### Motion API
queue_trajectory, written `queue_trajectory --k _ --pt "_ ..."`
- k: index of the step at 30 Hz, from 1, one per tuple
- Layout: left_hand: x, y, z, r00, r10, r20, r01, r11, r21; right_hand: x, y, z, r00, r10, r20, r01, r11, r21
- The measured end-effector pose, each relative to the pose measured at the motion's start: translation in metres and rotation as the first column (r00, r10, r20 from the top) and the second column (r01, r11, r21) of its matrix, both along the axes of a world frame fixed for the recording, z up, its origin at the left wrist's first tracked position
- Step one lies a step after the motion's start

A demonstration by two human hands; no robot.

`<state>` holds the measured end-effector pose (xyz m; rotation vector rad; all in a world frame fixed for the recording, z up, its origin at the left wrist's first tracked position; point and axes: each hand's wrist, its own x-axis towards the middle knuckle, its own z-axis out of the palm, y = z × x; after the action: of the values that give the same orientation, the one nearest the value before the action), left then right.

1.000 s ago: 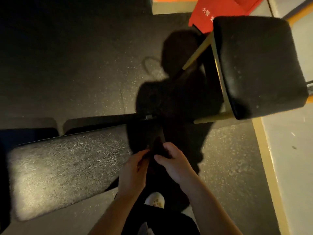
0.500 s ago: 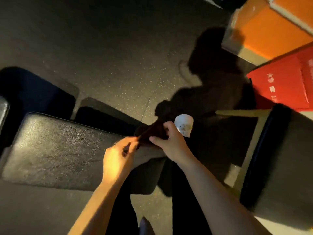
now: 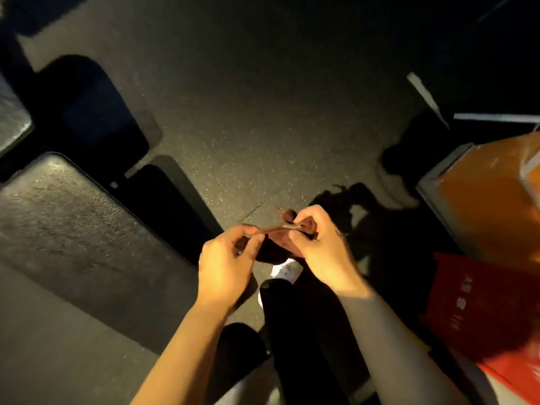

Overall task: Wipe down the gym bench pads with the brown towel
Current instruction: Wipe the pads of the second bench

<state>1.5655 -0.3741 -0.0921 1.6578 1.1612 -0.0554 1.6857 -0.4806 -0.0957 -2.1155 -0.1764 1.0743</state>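
Note:
I hold the brown towel [image 3: 277, 242] in front of me, above the floor, with both hands. My left hand [image 3: 226, 264] pinches one end of its edge and my right hand [image 3: 318, 247] pinches the other, so a strip of cloth is stretched between them. The rest of the towel hangs dark below the hands. The black gym bench pad [image 3: 67, 223] lies to the left, its textured top lit. A second pad [image 3: 11, 118] shows at the far left edge.
Speckled black rubber floor [image 3: 248, 112] spreads ahead. An orange box [image 3: 482, 206] and a red box [image 3: 479, 311] stand at the right. My white shoe [image 3: 285, 270] and dark trouser legs are below the hands.
The view has swung left and the black chair has left the frame. Both hands have kept hold of the towel and pulled its edge out longer between them.

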Motion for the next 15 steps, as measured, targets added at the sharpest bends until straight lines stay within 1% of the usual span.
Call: queue_trajectory --k 1,3,4,7,9,11,13,15 --pt "0.002 0.013 0.005 0.999 0.023 0.028 -0.023 1.000 0.005 0.007 0.015 0.003 1.000 0.008 -0.001 -0.008 1.000 0.024" --pt "0.004 0.039 0.012 0.995 0.080 0.063 -0.082 0.996 0.034 0.015 0.052 0.010 0.998 0.028 -0.056 -0.024 0.997 0.069" --pt "0.003 0.052 0.016 0.991 0.109 0.071 -0.113 0.992 0.050 0.018 0.071 0.013 0.997 0.062 -0.045 -0.058 0.995 0.081" --pt "-0.003 0.098 0.034 0.976 0.197 0.091 -0.203 0.977 0.067 0.021 0.138 0.031 0.969 0.219 0.119 -0.229 0.970 0.082" --pt "-0.004 0.131 0.043 0.961 0.257 0.100 -0.262 0.964 0.036 0.027 0.184 0.038 0.936 0.274 0.222 -0.299 0.950 0.088" --pt "-0.005 0.166 0.049 0.957 0.279 0.077 -0.284 0.957 0.064 0.027 0.233 0.047 0.910 0.313 0.271 -0.341 0.938 0.064" --pt "-0.007 0.202 0.046 0.951 0.308 0.027 -0.309 0.942 0.130 0.024 0.279 0.049 0.867 0.396 0.304 -0.438 0.895 0.083" --pt "-0.011 0.240 0.029 0.919 0.394 0.007 -0.392 0.913 0.117 0.024 0.326 0.037 0.832 0.450 0.325 -0.509 0.853 0.121"
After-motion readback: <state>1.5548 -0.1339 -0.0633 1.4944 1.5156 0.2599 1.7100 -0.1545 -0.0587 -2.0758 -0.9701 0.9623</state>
